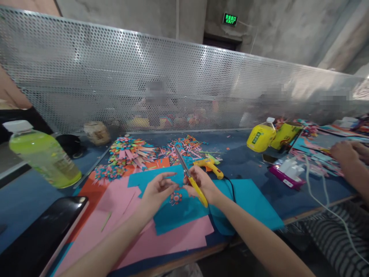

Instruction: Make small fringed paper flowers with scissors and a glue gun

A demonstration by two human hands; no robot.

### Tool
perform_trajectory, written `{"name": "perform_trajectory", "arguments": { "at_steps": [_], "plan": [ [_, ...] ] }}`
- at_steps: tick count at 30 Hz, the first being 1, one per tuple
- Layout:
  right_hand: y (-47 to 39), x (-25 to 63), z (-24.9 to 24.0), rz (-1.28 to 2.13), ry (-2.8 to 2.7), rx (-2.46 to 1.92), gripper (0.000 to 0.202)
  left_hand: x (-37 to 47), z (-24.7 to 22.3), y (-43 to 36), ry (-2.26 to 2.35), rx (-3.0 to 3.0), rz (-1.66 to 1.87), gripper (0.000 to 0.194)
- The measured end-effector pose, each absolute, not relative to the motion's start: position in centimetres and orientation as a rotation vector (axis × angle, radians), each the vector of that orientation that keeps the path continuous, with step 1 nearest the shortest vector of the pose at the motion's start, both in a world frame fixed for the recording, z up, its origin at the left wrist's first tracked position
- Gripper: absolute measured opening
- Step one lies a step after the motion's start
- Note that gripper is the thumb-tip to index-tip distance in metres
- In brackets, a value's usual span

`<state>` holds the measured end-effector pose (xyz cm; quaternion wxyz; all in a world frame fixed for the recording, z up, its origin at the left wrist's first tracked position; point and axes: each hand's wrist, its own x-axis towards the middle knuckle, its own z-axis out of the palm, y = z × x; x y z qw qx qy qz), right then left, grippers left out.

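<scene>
- The yellow-handled scissors [198, 191] were gripped in the right hand [201, 184], with the blades pointed up and toward the far left; the fingers were wrapped near the handle.
- The left hand [159, 191] was held palm inward with curved fingers, its fingertips brought close to those of the right hand; whether anything was pinched there could not be told.
- A small paper rosette [176, 198], orange and pale, was seen just below the fingertips, above a blue paper sheet [184, 215]; whether it was held or laid down could not be told.
- Pink paper [115, 207] was spread to the left and nearer the body, partly covered by the blue; orange paper [86, 192] was left showing beneath it.
- Beyond the hands, a fringed paper cluster [129, 152] was noted at left, beside a loose heap of cut strips [184, 148].
- A yellow glue gun [210, 166] was set down just right of the scissors.
- The blue surface [236, 165] was backed by a perforated metal partition [115, 77].
- A green drink bottle [43, 156] was placed at far left; a purple tissue box [287, 175] was placed at right, near another person's hands [347, 152].
</scene>
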<state>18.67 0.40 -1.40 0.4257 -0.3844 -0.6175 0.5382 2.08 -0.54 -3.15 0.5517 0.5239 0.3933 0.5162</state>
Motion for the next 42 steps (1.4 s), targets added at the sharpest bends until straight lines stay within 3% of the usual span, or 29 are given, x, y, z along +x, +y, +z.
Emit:
{"name": "perform_trajectory", "arguments": {
  "at_steps": [6,13,42],
  "plan": [
    [0.2,18.8,-1.2,1.358,-1.61,-0.98,0.041,1.9,-2.7,-0.7,0.942,1.252,1.295,0.028],
    [0.7,20.1,-1.4,1.005,-1.9,-1.084,0.03,0.5,-0.9,-0.6,0.894,1.182,1.461,0.028],
    [0.0,20.4,-1.0,1.119,-2.095,-1.136,0.026,-0.2,0.2,-0.8,0.977,1.285,1.527,0.029]
  ]
}}
